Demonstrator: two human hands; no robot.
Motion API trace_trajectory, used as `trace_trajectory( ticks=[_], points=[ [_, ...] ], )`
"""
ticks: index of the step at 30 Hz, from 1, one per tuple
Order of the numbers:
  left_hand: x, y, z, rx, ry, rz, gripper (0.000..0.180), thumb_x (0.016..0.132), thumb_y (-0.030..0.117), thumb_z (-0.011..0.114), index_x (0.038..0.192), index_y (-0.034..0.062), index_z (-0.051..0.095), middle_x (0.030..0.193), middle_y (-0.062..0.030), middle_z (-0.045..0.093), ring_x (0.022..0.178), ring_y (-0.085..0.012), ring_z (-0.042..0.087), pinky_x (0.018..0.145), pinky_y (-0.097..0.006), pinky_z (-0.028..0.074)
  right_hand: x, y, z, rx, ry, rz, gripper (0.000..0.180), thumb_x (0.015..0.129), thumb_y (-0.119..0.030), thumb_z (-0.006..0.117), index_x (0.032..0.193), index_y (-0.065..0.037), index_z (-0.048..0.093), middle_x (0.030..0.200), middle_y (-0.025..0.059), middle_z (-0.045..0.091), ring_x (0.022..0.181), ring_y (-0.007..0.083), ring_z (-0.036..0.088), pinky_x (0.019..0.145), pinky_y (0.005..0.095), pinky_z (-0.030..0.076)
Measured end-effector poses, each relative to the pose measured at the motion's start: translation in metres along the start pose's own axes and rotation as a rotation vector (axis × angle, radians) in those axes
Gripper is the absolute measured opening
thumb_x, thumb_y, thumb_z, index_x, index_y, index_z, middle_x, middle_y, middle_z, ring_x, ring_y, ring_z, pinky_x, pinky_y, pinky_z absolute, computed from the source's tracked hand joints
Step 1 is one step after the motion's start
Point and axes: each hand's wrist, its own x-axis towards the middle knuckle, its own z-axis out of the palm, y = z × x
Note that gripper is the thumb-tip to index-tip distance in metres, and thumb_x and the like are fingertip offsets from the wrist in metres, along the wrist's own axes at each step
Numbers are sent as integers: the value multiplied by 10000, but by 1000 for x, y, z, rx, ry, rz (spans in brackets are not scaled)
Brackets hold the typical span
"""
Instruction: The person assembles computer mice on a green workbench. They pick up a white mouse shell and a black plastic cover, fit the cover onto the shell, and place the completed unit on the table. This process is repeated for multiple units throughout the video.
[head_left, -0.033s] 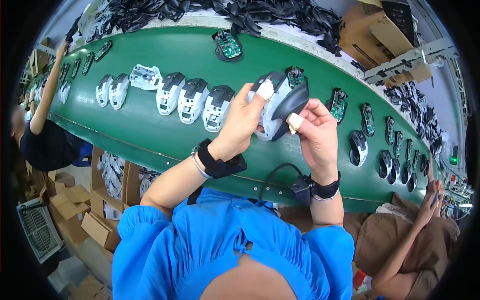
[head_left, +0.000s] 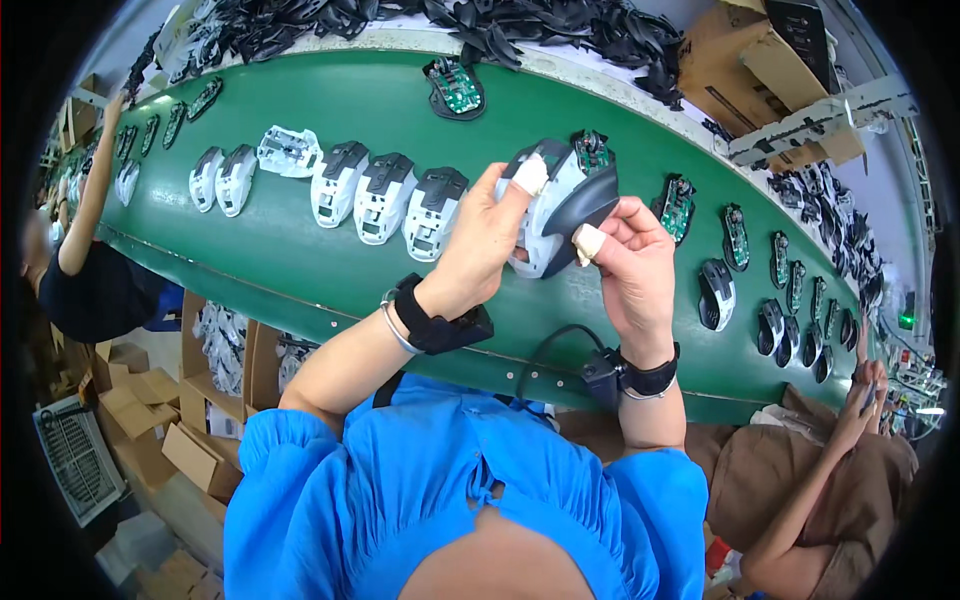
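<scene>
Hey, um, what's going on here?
A person in blue holds a white-and-dark mouse shell in both hands above a green work surface. The left hand grips the white side; the right hand pinches the dark side panel. Pale mouse shells lie to the left, circuit boards to the right. Other people sit at both ends.

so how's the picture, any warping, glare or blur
Head view: fisheye distortion bows the green work surface into an arc and the corners go black; pale glare on its upper left end; in the same head view, hands and mouse shell look fairly sharp, the far left softer.
</scene>
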Motion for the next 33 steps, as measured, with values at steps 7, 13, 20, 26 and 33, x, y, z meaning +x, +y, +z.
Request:
trace_trajectory(
  ticks=[7,13,20,26,33],
  points=[
    [-6,7,9,-36,-52,-72,349,1007,360,482,1178,64,558,1015,-20,638,891,-84,617,749,-251,511,1,9,-16,27,2,-17,303,736,95,733,983,-1,587,802,59,661,713,109,634,653,234,522],
    [-6,14,8,-89,-73,-14,333,1001,351,500,1157,62,561,985,-13,639,850,-62,608,726,-238,506,3,11,-14,8,0,-30,343,699,115,750,977,1,586,831,52,642,739,101,627,679,241,541],
    [-4,15,8,-59,-46,2,372,970,271,564,1244,35,479,902,-43,639,700,-51,608,527,-208,483,7,13,-8,-166,28,-118,377,690,99,767,1009,1,592,842,23,608,768,91,603,705,239,539],
    [-2,21,-3,-66,-75,-58,376,964,198,566,1254,-16,458,969,-67,632,816,-78,615,655,-230,514,13,4,5,-155,-18,105,414,735,62,748,1112,15,583,937,67,660,828,113,628,709,249,543],
    [-12,15,-17,313,-175,234,743,660,190,847,1258,-21,459,1084,-88,601,1002,-139,586,872,-289,481,16,10,12,72,-35,56,413,785,60,698,1177,30,567,1031,118,680,882,150,657,798,293,542]
  ],
)
